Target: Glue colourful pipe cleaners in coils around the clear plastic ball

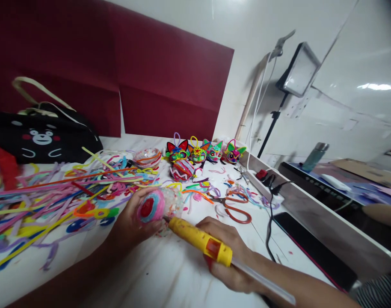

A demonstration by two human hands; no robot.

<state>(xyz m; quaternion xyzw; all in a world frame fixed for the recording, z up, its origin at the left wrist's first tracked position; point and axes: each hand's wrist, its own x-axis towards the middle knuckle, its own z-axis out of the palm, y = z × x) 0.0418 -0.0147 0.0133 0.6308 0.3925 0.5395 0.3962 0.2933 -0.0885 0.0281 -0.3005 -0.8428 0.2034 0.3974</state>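
My left hand (131, 224) is wrapped round a ball (153, 207) covered in rings of fuzzy pipe cleaner: red in the middle, then light blue, then pink. Closed round a yellow hot glue gun (192, 235), my right hand (229, 252) points its nozzle at the ball's near right edge; whether the two touch I cannot tell. A clear glue stick (262, 280) sticks out of the gun's back end. Just behind the ball lies a glue-spattered, see-through piece (174, 203), partly hidden. Orange-handled scissors (234, 207) rest to the right, blades towards the ball.
Many loose pipe cleaners (54, 192) cover the table's left side. Several cat-head ornaments (198, 152), a striped ball (182, 170) and a bowl-shaped piece (147, 158) stand at the back. A black cable (269, 231) and a dark flat slab (314, 250) lie right. Another person's arm (381, 214) shows beyond the partition.
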